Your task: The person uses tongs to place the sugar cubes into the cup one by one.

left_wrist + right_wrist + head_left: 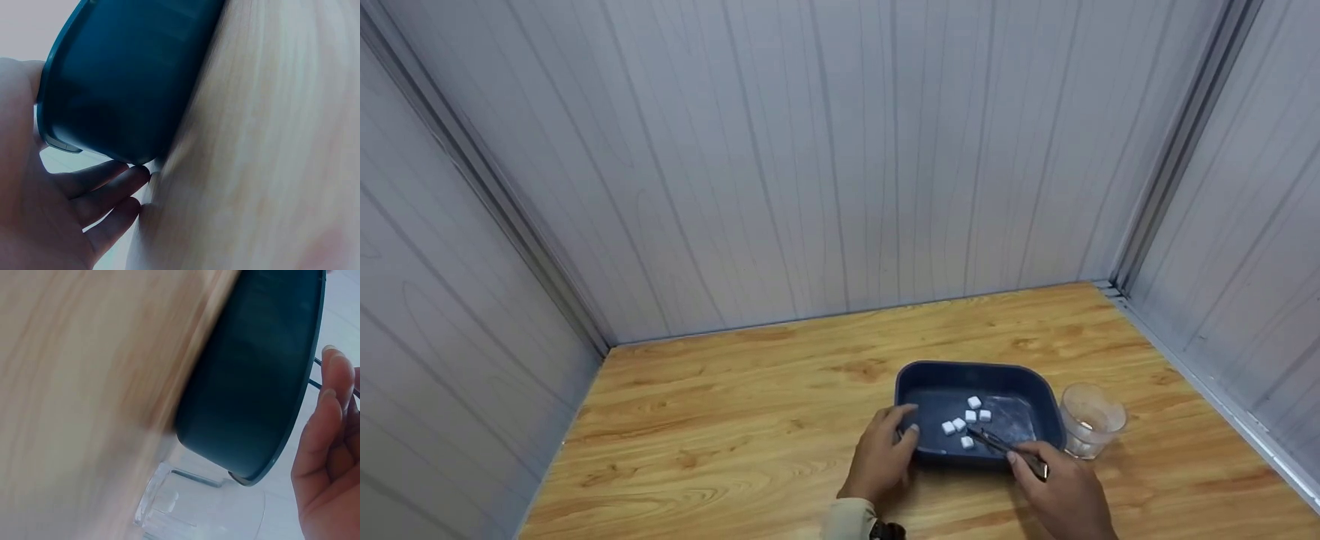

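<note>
A dark blue rectangular tray [915,375] with raised walls sits on the table, several small white cubes [974,403] spread over its floor. My left hand [883,452] grips the tray's near left corner, thumb and index finger over the rim; in the left wrist view the other fingers lie against the outer wall [129,101]. Between thumb and fingers, my right hand [1065,484] pinches metal tweezers [994,441] above the near right rim. Their tips point down among the near cubes, with no cube clearly between them. In the right wrist view the tweezers' two arms show apart.
A clear drinking glass [1093,421] stands close against the tray's right side. The wood-grain table [720,427] meets pale panel walls [810,187] at the back and on both sides.
</note>
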Available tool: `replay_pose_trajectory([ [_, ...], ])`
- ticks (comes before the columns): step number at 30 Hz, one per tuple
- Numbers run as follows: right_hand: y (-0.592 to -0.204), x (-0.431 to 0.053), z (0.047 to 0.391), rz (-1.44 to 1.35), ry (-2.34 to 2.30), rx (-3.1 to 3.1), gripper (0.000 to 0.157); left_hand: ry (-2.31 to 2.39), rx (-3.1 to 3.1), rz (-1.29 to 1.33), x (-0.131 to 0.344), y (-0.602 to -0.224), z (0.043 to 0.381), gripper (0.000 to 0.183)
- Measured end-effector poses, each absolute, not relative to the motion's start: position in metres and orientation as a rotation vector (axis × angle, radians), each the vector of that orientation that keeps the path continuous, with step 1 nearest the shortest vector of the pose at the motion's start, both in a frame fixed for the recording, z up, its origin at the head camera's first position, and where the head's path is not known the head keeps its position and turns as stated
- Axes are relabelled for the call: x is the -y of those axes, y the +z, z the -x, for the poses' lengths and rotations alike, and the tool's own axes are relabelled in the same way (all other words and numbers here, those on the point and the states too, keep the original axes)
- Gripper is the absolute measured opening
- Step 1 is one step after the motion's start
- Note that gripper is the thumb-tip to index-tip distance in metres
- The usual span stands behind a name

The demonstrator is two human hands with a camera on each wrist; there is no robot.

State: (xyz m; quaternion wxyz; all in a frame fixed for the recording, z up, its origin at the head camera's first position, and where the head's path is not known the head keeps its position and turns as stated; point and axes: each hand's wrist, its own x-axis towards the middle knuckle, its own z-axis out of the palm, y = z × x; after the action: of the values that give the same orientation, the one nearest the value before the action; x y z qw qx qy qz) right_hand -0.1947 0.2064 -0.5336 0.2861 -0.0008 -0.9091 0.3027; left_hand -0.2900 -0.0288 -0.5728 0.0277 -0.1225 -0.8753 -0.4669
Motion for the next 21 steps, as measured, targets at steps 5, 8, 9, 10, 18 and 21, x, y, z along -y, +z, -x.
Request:
replay_pose_trajectory([
  [5,-0.537,-0.206,0.197,-0.043,0.799,2.409,0.011,-1.415,2.715,0.389,0.028,-0.571,0.289,0.034],
  [8,-0.538,-0.206,0.200,-0.059,0.781,2.417,0.011,-1.413,2.726,0.388,0.027,-0.570,0.290,0.035],
  [9,-0.537,-0.206,0.200,-0.058,0.778,2.426,0.011,-1.418,2.727,0.387,0.026,-0.570,0.290,0.035],
  [10,-0.537,-0.205,0.201,-0.061,0.775,2.429,0.011,-1.418,2.726,0.387,0.026,-0.570,0.290,0.035],
  [18,-0.533,-0.202,0.204,-0.057,0.830,2.499,0.009,-1.424,2.721,0.381,0.028,-0.571,0.289,0.034],
  [21,-0.530,-0.201,0.205,-0.059,0.848,2.533,0.008,-1.442,2.723,0.376,0.028,-0.571,0.289,0.034],
])
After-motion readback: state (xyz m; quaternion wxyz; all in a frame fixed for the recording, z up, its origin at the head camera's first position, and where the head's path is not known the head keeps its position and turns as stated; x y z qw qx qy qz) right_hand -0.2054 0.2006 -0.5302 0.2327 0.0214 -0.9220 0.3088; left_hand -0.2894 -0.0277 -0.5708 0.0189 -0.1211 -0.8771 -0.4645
